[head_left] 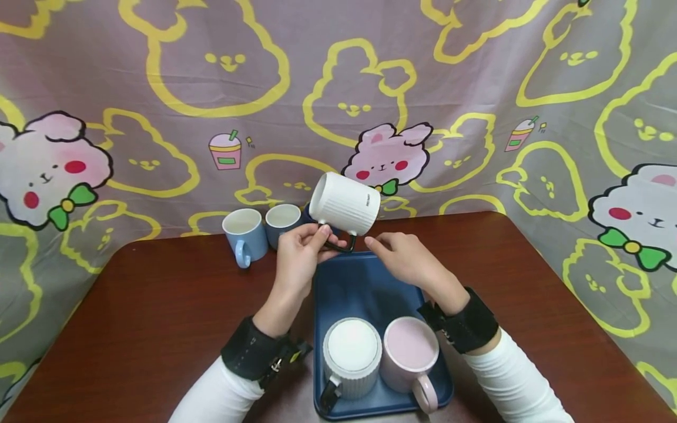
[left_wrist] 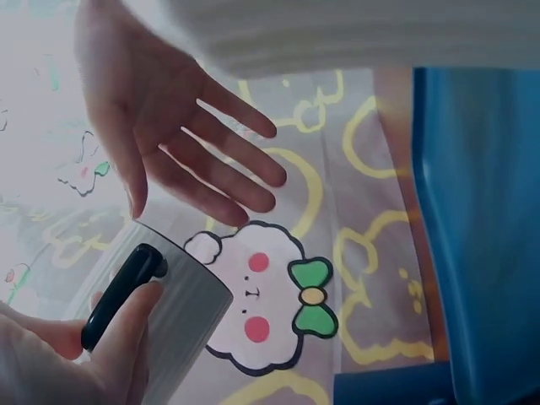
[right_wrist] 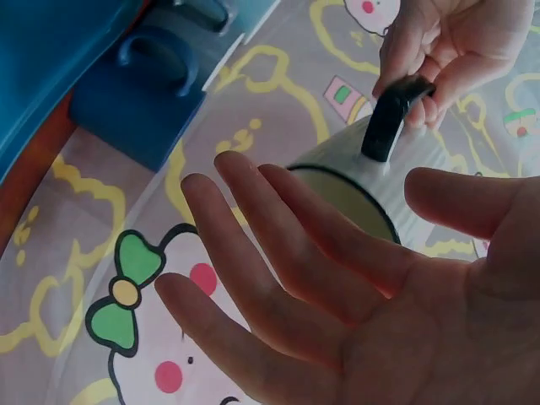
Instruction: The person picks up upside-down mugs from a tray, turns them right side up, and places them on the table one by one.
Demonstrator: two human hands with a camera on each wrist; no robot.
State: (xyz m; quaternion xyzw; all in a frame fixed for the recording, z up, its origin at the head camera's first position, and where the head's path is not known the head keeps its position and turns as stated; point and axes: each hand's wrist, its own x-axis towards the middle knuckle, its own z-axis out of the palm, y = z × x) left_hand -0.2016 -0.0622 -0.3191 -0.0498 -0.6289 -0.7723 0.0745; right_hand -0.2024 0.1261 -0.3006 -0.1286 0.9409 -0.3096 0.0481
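Note:
In the head view a white ribbed mug (head_left: 345, 204) is held tilted on its side above the far end of a blue tray (head_left: 365, 282). My left hand (head_left: 298, 258) pinches its black handle (left_wrist: 126, 291) between thumb and fingers. To the right of the mug, my right hand (head_left: 404, 258) holds nothing. Its fingers (right_wrist: 287, 253) are spread and apart from the mug in the right wrist view. At the tray's near end stand a ribbed mug with a black handle (head_left: 352, 352) and a pink mug (head_left: 409, 355), side by side.
At the back, left of the tray, stand a light blue mug (head_left: 245, 235) and a grey-blue mug (head_left: 282, 220). A dark blue mug (right_wrist: 139, 101) is partly hidden in the head view. A patterned cloth (head_left: 455, 147) hangs behind the brown table (head_left: 174, 329).

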